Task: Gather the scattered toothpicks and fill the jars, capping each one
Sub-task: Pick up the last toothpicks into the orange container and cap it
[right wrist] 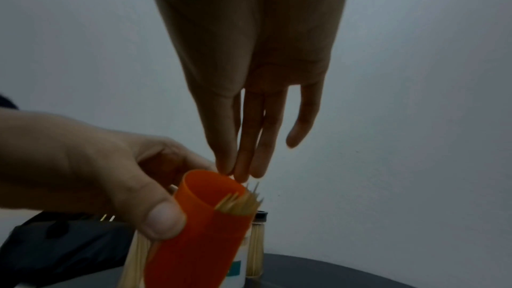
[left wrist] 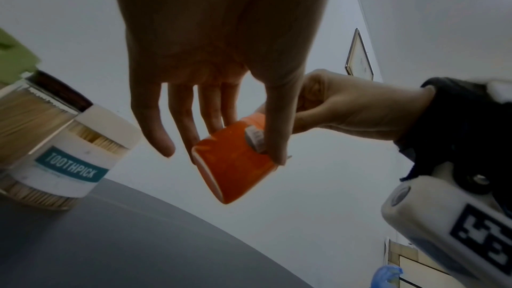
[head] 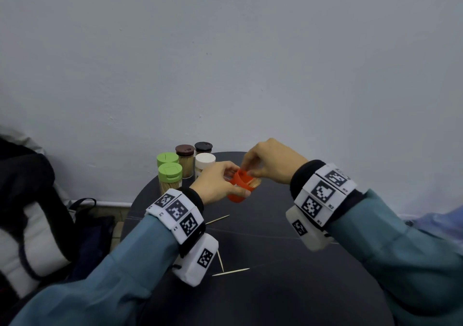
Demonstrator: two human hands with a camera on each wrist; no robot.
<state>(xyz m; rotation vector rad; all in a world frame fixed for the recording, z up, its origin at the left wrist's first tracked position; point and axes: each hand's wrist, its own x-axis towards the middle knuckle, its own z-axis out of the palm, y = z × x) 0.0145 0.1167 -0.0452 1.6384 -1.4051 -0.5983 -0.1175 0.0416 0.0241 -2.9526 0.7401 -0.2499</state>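
An orange jar [head: 239,186] [left wrist: 235,165] [right wrist: 194,238] hangs tilted above the dark round table [head: 275,288], mouth toward the right. My left hand [head: 235,180] [left wrist: 238,148] grips it, thumb on the near side and fingers behind. A bundle of toothpicks [right wrist: 241,204] pokes out of its mouth. My right hand [head: 246,169] [right wrist: 238,174] reaches down from the right, thumb and fingertips pinched together at the toothpick tips by the rim. Three loose toothpicks [head: 230,272] lie on the table below my left wrist.
Several capped, filled jars stand at the table's far left: two green-lidded [head: 169,171], one brown [head: 185,150], one black [head: 203,146], one white [head: 205,160] [left wrist: 72,161]. A dark bag [head: 25,200] sits off the left edge. A wall is close behind.
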